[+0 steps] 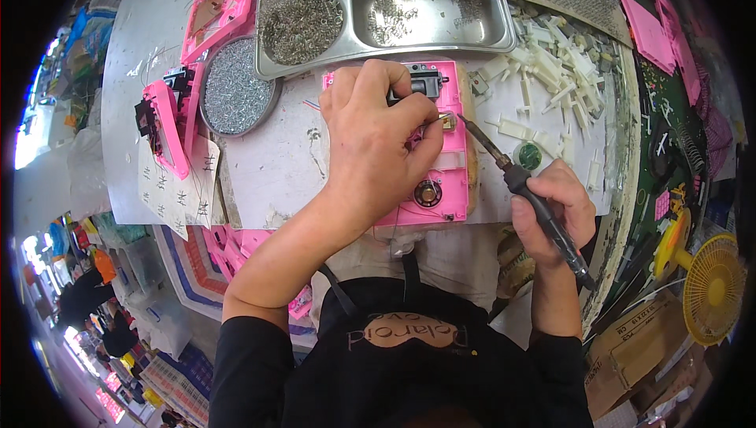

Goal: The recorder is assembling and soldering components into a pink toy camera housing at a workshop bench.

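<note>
In front of me lies a pink plastic casing [451, 192] with a black part [426, 84] near its top and a small round speaker [428, 193] near its lower end. My left hand [376, 133] rests over the casing and covers much of it. Its thumb and forefinger are pinched together beside a small metal part near the casing's right side; what they hold is too small to make out. My right hand [555, 211] grips a soldering iron [535, 200] by its black handle. The iron's tip points left, close to that metal part and the left fingertips.
A steel compartment tray [504, 30] of small springs stands behind the casing. A round dish of screws [239, 88] and other pink casings [222, 14] are at left. White plastic parts [551, 66] lie heaped at right, near a green round piece [528, 155]. A yellow fan [713, 290] is farther right.
</note>
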`<state>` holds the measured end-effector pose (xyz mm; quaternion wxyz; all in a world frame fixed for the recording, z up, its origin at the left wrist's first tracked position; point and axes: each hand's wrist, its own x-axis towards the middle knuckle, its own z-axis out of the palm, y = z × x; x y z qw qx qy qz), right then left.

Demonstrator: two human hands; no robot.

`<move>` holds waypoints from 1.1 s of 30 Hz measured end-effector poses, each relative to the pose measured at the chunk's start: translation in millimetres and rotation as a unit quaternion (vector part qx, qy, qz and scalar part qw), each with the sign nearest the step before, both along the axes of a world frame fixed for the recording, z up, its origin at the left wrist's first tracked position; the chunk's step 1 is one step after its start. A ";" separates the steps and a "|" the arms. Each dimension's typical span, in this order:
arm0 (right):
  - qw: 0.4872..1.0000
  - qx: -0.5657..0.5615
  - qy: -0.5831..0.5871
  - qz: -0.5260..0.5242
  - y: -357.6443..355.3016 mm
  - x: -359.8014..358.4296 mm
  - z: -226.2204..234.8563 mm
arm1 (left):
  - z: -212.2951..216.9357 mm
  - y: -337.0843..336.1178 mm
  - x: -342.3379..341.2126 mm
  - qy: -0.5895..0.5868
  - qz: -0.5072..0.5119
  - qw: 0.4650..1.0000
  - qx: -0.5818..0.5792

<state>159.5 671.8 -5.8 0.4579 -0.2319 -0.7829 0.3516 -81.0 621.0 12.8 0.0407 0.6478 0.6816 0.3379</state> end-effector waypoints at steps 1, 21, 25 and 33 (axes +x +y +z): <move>1.000 0.001 -0.004 0.001 0.5 0.1 1.3 | -0.2 0.1 0.1 0.000 0.000 1.000 0.001; 0.999 -0.038 -0.018 -0.006 -6.0 12.9 8.8 | -3.3 -4.7 -2.5 0.008 -0.012 0.999 0.035; 1.000 -0.014 -0.007 -0.018 -4.8 13.1 7.2 | -1.1 -4.8 -1.4 0.010 -0.022 0.999 0.040; 1.000 0.004 -0.015 -0.008 -7.0 10.5 8.0 | -2.1 -2.7 3.3 0.062 -0.051 0.997 0.002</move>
